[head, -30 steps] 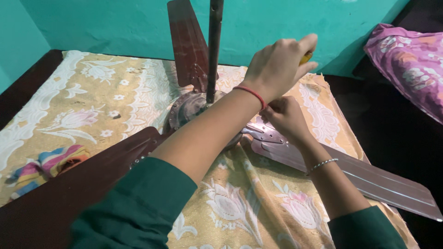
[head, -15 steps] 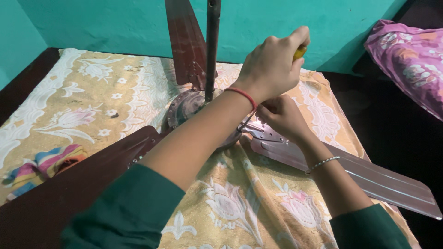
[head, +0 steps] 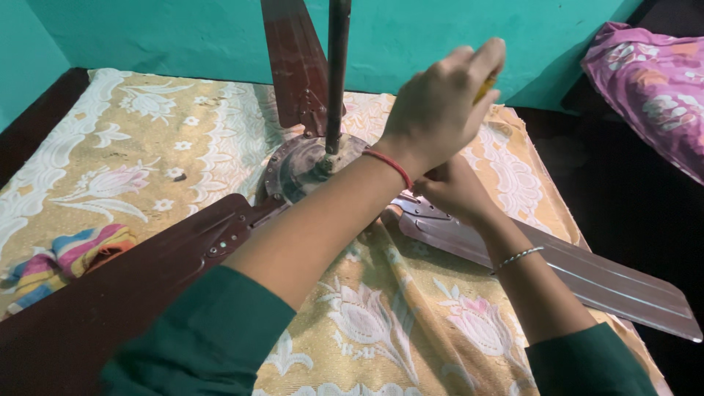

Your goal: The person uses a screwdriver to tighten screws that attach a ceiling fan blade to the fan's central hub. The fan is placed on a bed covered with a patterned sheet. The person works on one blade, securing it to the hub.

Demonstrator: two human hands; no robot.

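A yellow floral cloth (head: 147,147) is spread over the surface, from the far left to the near right. A brown ceiling fan is laid on it. Motor hub (head: 297,165) sits at centre, with the down rod (head: 338,73) standing upright out of it.

Three blades are seen:
- near-left blade (head: 110,286), dark brown, running toward the near-left corner
- far blade (head: 293,66), tilted up against the teal wall (head: 183,37)
- right blade (head: 557,271), running to the near right, its root bracket lying just right of the hub

A pink patterned fabric (head: 653,81) is piled at far right, well apart from the fan. A striped multicolour cloth (head: 70,253) is bunched at the left edge, just beside the near-left blade.

Left hand (head: 440,110) is raised above the hub's right side, fingers closed around a yellow-handled tool (head: 485,88); only a small bit of handle is shown, tip hidden. A red thread is worn on that wrist.

Right hand (head: 455,191) is pressed onto the root of the right blade, below the left hand. Fingers are curled, mostly hidden by the left forearm; whether anything is pinched cannot be told. A bead bracelet is worn on that wrist.
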